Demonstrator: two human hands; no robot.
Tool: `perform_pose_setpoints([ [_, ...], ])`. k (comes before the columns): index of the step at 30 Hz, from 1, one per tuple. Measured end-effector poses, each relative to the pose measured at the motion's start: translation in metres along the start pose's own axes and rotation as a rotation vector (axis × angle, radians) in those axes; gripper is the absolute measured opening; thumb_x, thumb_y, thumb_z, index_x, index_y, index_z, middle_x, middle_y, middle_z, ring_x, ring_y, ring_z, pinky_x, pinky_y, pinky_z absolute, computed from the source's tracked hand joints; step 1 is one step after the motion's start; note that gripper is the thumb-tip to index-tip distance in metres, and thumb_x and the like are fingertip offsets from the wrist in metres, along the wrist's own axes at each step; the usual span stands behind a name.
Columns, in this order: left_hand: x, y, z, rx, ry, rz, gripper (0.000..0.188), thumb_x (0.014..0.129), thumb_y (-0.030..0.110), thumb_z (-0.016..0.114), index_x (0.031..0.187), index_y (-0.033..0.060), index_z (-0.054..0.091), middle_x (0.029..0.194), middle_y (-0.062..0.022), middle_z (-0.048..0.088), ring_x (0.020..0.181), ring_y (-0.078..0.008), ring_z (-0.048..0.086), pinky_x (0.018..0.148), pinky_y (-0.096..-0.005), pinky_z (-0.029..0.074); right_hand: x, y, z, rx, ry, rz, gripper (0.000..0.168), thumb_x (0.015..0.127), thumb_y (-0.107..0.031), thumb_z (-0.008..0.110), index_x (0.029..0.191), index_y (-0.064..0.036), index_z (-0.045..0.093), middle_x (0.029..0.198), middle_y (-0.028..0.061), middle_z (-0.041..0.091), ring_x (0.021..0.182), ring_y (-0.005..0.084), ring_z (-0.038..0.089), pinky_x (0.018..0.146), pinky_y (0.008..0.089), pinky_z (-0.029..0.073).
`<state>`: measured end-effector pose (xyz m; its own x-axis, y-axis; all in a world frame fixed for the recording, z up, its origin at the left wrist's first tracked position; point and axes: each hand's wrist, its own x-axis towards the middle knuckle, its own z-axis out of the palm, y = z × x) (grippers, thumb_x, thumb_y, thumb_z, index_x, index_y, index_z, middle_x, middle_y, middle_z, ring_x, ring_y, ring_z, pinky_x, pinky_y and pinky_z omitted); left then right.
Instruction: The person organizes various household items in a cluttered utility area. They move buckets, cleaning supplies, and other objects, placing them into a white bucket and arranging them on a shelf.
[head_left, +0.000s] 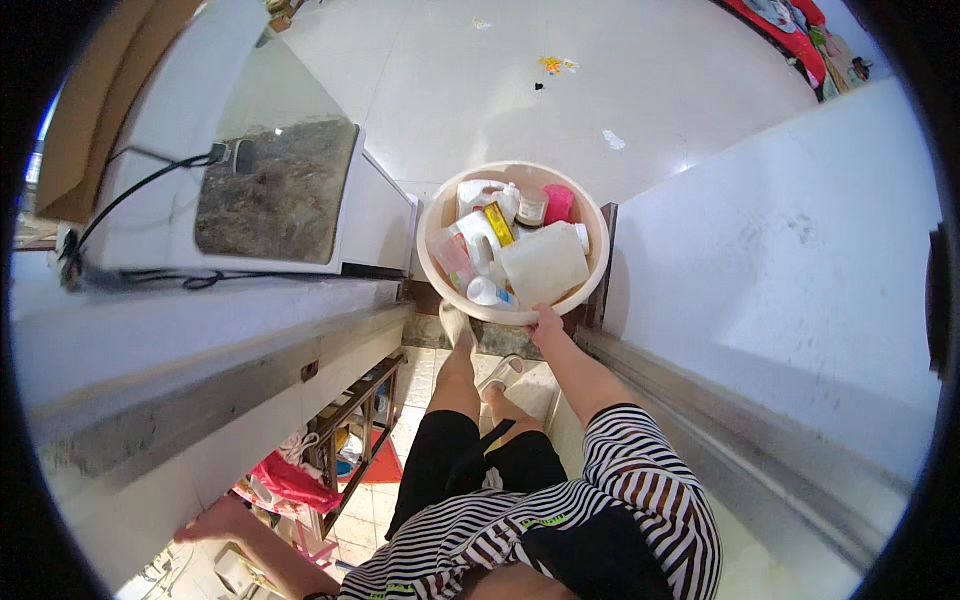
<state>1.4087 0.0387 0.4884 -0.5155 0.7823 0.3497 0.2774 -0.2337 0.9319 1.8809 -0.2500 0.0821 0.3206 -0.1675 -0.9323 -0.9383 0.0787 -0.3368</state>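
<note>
My right hand grips the near rim of a round cream plastic tub. The tub rests at a raised doorway sill, beyond my feet. Inside lie a translucent jug, a white bottle with a blue label, a pink container, a clear jar, a yellow box and several white bottles. Low at the left, my left hand is beside the lower edge of the white wall, with nothing visible in it; its fingers are indistinct.
A white appliance with a dark glossy top and a black cable stands at the left, near cardboard. A white panel bounds the right. Scraps lie on the far floor. A wooden rack stands below left.
</note>
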Motion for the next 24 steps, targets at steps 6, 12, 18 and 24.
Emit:
perform_pose_setpoints([
  [6,-0.041,-0.040,0.079,-0.216,0.087,-0.325,0.041,0.093,0.036,0.039,0.113,0.0006,0.048,0.106,-0.0140,0.056,0.099,-0.0280,0.052,0.079,-0.0438,0.049,0.094,-0.025,0.099,0.121,-0.015,0.019,0.045,0.078,-0.013,0.060,0.118,-0.006,0.039,0.101,0.0132,0.051,0.087,0.0284,0.056,0.069,0.0417,0.051],
  [12,-0.222,-0.206,0.244,-0.045,-0.211,-0.899,0.043,0.093,0.037,0.039,0.114,0.0011,0.048,0.107,-0.0139,0.056,0.100,-0.0280,0.052,0.079,-0.0436,0.049,0.192,-0.059,0.182,0.121,-0.039,0.026,0.035,0.078,-0.012,0.058,0.109,-0.006,0.043,0.096,0.0117,0.052,0.083,0.0261,0.057,0.068,0.0388,0.051],
  [18,-0.414,-0.334,0.397,0.107,-0.557,-1.402,0.044,0.092,0.038,0.038,0.114,0.0015,0.048,0.108,-0.0137,0.055,0.101,-0.0280,0.052,0.080,-0.0435,0.048,0.272,-0.033,0.280,0.158,-0.247,0.041,0.035,0.077,-0.014,0.061,0.109,-0.007,0.049,0.106,0.0106,0.056,0.099,0.0269,0.056,0.083,0.0426,0.047],
  [24,-0.485,-0.403,0.433,0.169,-0.621,-1.479,0.045,0.092,0.040,0.038,0.115,0.0019,0.048,0.109,-0.0136,0.055,0.101,-0.0280,0.051,0.081,-0.0433,0.047,0.293,-0.011,0.410,0.282,-0.660,0.033,0.029,0.084,-0.017,0.059,0.109,-0.005,0.051,0.117,0.0123,0.052,0.113,0.0246,0.047,0.095,0.0438,0.039],
])
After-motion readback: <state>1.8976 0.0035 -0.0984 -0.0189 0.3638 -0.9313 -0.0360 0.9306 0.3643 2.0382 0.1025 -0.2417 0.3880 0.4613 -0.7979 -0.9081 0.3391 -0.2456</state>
